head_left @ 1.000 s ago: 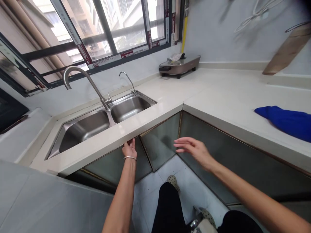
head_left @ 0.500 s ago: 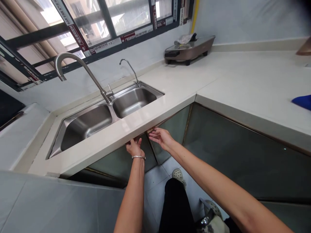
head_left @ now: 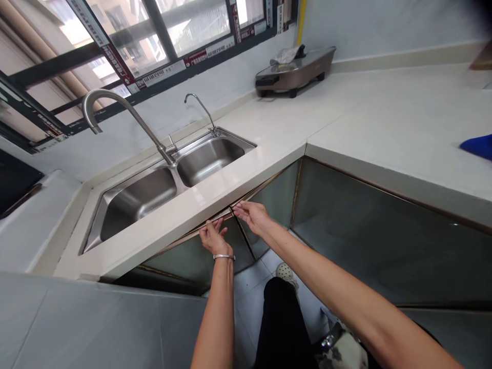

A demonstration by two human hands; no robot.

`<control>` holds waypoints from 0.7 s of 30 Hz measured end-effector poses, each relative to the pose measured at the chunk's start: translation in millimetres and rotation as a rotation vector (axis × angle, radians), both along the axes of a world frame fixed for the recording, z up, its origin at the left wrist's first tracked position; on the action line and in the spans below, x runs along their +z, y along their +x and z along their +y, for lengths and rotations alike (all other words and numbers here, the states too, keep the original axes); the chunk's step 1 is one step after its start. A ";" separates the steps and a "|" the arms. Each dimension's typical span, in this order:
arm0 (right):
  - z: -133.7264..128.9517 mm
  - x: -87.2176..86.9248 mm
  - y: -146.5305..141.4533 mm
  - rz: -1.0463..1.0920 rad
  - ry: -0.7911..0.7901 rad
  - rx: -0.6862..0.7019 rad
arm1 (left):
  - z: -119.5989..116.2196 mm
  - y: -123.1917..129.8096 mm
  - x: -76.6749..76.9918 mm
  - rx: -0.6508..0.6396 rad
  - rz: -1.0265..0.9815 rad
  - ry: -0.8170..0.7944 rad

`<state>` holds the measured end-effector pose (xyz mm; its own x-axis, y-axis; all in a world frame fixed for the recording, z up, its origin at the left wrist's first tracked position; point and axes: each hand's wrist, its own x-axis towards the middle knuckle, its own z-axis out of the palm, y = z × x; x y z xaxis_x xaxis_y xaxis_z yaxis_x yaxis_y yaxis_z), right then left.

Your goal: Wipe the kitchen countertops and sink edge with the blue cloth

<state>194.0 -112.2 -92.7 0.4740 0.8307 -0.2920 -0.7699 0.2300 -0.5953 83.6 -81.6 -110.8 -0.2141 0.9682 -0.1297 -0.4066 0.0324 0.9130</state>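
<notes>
Fingers [head_left: 239,208] at cabinet doors [head_left: 185,260], top edges [head_left: 187,237] ajar, countertop [head_left: 357,107] close above

One head-worn camera looks from above and in front of the sink [head_left: 179,183], near it, facing forward and down; the window [head_left: 196,25] shows behind the sink, the cabinet doors [head_left: 180,260] below, the countertop [head_left: 384,113] rightward; the tilt makes the sink's front edge climb rightward
</notes>
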 end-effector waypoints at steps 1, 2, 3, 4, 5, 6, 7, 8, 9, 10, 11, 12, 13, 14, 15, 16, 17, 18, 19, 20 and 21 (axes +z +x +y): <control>0.5 0.6 -2.1 0.007 -0.006 -0.020 | -1.7 -0.6 -0.9 0.001 0.005 0.004; 1.3 2.3 -3.9 0.012 -0.015 -0.040 | -2.4 -0.5 -1.2 0.003 0.007 0.007; 2.2 5.0 -5.5 0.016 -0.023 -0.060 | -2.0 0.1 -1.0 0.005 0.005 0.006; 3.1 8.2 -6.5 0.015 -0.024 -0.074 | -0.9 1.2 -0.2 0.008 -0.001 0.004; 4.0 11.5 -6.9 0.013 -0.025 -0.088 | 0.9 2.6 0.9 0.010 -0.008 0.000; 4.7 14.4 -6.7 0.009 -0.028 -0.100 | 2.9 4.1 2.3 0.011 -0.016 -0.004; 5.2 16.7 -6.0 0.004 -0.033 -0.109 | 5.1 5.5 3.7 0.012 -0.024 -0.007; 5.4 18.0 -4.7 0.000 -0.040 -0.116 | 7.0 6.7 4.8 0.013 -0.031 -0.009; 5.3 18.4 -3.1 -0.005 -0.047 -0.118 | 8.7 7.6 5.6 0.014 -0.036 -0.009; 5.0 17.8 -1.3 -0.010 -0.055 -0.117 | 10.1 8.2 5.9 0.015 -0.039 -0.008; 4.4 16.6 0.2 -0.014 -0.065 -0.112 | 11.2 8.6 5.8 0.017 -0.042 -0.006; 3.8 15.0 1.5 -0.018 -0.074 -0.103 | 12.2 8.8 5.5 0.018 -0.044 -0.003; 3.1 13.5 2.4 -0.022 -0.082 -0.091 | 13.0 9.1 5.1 0.019 -0.047 -0.001; 2.5 12.3 2.9 -0.026 -0.086 -0.077 | 13.9 9.4 4.7 0.020 -0.050 0.001; 2.1 11.6 3.0 -0.031 -0.086 -0.062 | 14.7 9.9 4.4 0.021 -0.053 0.003; 2.0 11.7 3.1 -0.037 -0.081 -0.049 | 15.4 10.4 4.3 0.023 -0.056 0.004; 2.3 12.6 3.4 -0.043 -0.072 -0.038 | 16.0 11.0 4.4 0.026 -0.060 0.005; 2.9 13.9 3.9 -0.050 -0.061 -0.029 | 16.6 11.6 4.6 0.028 -0.063 0.006; 3.9 15.6 4.9 -0.057 -0.051 -0.023 | 17.1 12.1 5.0 0.030 -0.066 0.008; 5.2 17.1 6.2 -0.065 -0.043 -0.019 | 17.6 12.5 5.4 0.029 -0.070 0.010; 6.6 18.1 7.7 -0.073 -0.038 -0.015 | 18.1 12.8 5.9 0.028 -0.074 0.012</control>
<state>201.8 -105.6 -74.7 0.5078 0.8120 -0.2879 -0.7207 0.2174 -0.6583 96.3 -63.5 -104.9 -0.2310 0.9636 -0.1346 -0.4736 0.0095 0.8807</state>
